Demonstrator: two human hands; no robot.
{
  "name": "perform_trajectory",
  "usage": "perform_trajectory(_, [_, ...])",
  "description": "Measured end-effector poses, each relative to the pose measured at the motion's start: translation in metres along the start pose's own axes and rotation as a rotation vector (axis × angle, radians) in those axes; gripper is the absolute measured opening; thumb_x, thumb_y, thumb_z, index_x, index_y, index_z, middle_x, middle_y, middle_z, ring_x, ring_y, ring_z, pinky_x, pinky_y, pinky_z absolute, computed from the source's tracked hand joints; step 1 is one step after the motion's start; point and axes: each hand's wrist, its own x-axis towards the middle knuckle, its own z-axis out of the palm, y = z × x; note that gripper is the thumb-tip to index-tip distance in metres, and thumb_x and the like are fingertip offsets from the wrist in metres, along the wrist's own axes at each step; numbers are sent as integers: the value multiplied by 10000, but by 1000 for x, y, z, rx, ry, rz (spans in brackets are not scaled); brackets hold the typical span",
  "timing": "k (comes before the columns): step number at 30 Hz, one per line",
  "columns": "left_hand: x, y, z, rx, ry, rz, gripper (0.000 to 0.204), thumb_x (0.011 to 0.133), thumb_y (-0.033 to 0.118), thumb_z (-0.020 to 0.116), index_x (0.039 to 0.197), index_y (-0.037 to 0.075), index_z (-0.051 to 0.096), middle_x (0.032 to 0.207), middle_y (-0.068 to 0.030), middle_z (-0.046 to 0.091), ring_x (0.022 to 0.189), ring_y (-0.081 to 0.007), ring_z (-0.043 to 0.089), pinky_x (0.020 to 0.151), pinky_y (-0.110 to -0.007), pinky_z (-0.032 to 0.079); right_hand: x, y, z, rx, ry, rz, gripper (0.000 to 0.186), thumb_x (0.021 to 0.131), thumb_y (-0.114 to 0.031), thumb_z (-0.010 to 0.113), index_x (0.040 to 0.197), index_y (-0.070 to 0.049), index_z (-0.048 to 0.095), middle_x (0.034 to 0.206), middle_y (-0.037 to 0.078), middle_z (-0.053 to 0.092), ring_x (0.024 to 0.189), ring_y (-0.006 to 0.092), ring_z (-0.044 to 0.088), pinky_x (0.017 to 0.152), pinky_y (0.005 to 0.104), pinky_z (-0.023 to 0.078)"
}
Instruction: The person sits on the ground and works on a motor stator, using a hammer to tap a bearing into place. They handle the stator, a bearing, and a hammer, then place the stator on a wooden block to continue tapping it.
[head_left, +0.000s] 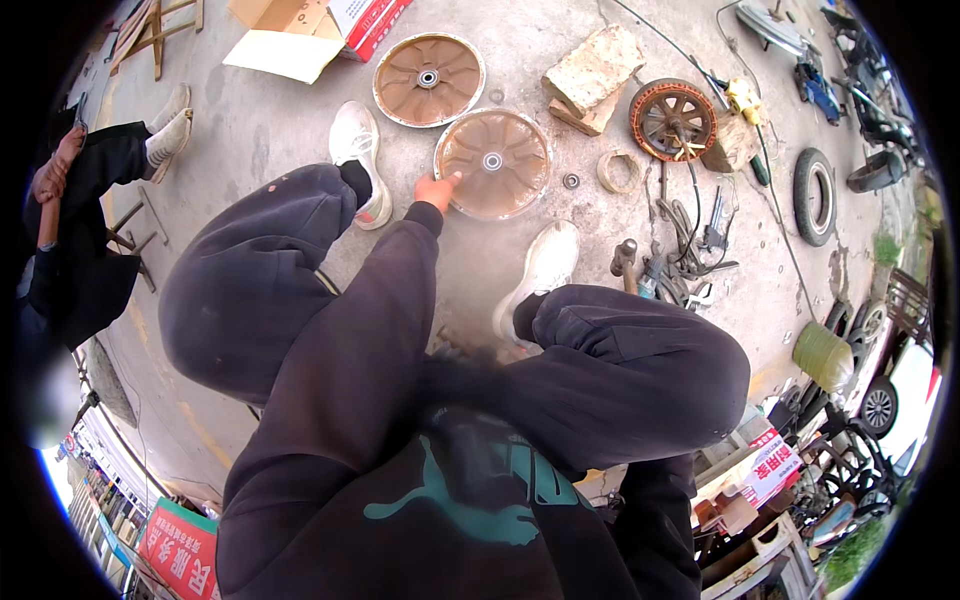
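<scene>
The near disc [510,183] is lying on the ground [470,265], just ahead of the right shoe [545,265]. The left hand [437,190] is gripping its left rim, fingers nearly closed, some hidden; holding level, clear of the hub, seems best. The right hand is hiding, its fingers untellable. Lying around: one far disc [435,100], two stacked blocks [598,75], one rusty wheel [655,125], two small rings [571,181].

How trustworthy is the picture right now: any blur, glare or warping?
Head view: soft daylight, left hand and near disc readable, right hand out of sight; same head view: hazy patch blurring the ground between the shoes; head view's edges: fisheye warping, the white car tilted at right, washed-out brightness at lower left, black corners.
</scene>
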Motion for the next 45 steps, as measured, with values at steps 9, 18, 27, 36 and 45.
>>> perform_trajectory(9, [-22,-8,16,-499,-180,-280,453,886,108,735,1289,-6,564,1209,-137,657,1090,-253,654,873,-407,561,-90,-275,-156,-160,-271,-478,416,1033,-322,549,1292,1,509,725,-20,488,583,73,481,577,234,430])
perform_trajectory(18, [-34,19,9,-285,-97,188,429,864,51,715,1264,-26,582,1147,-130,694,983,-243,682,880,-384,537,-83,-250,84,519,-238,-135,419,998,-405,595,996,13,571,701,16,510,527,102,485,463,262,412])
perform_trajectory(27, [-100,123,17,-677,-225,81,383,891,16,616,1269,-24,566,1167,-130,672,1035,-223,651,880,-363,524,-98,-214,63,664,96,-250,329,1015,-349,585,987,-27,523,709,8,488,500,99,478,437,265,407])
perform_trajectory(36, [-224,392,-147,-536,-438,360,339,876,62,604,1189,-61,568,1146,-183,671,1000,-296,693,917,-419,580,-118,-213,87,821,-89,-182,289,957,-257,646,877,-15,511,662,24,497,455,121,485,409,295,417])
perform_trajectory(45, [-379,483,-234,-733,-826,393,387,931,123,591,1199,-133,480,1114,-261,590,994,-333,633,796,-293,631,-129,-234,159,595,-289,-433,354,914,-287,674,870,46,562,726,160,617,643,264,618,637,424,491])
